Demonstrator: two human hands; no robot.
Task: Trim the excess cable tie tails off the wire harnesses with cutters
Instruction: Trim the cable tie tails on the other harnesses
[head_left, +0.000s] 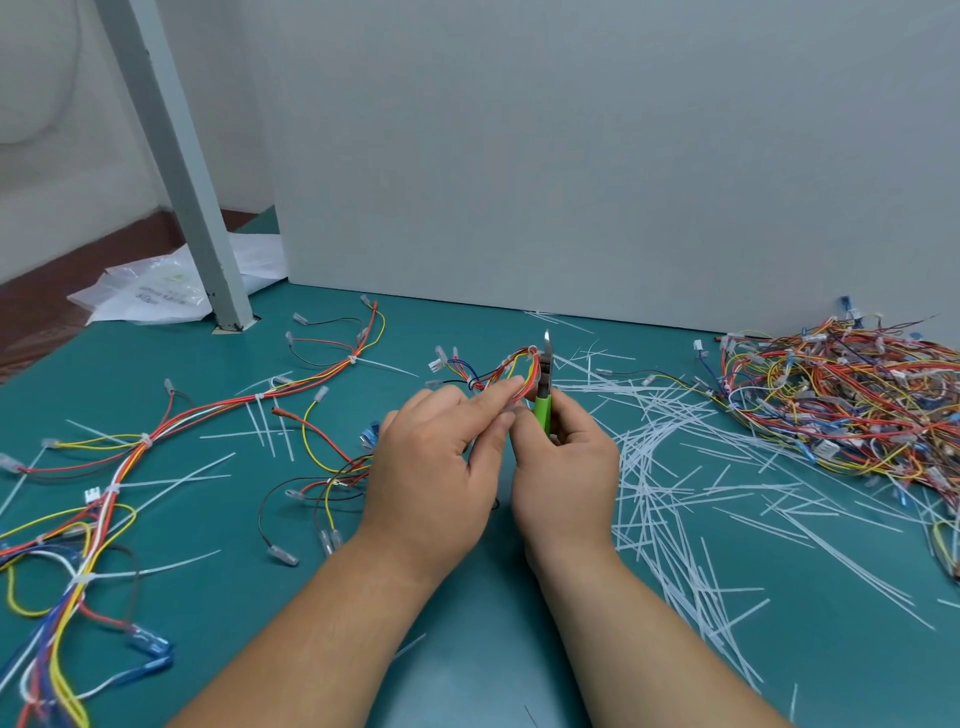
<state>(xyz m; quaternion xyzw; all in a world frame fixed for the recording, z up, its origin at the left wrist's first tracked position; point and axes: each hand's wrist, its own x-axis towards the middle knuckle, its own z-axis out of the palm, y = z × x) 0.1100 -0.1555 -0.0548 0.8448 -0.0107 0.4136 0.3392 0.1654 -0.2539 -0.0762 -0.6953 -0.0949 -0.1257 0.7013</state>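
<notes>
Left hand (431, 467) pinches the wires (511, 371), right hand (563, 462) grips the green cutters (543, 400). Honestly, I'd cut flush at the tie head, clear of insulation.

Both bare forearms reaching up from the lower edge, converging at centre, wrists close together. Left hand (431, 467) seen from the back, forefinger stretched forward and thumb pressed toward it, pinching a bundle of red, orange and yellow wires (511, 371). Right hand (566, 467) just beside it, knuckles nearly touching, fingers curled round the green-handled metal cutters (543, 395), blades pointing up and away, meeting the pinched bundle.
</notes>
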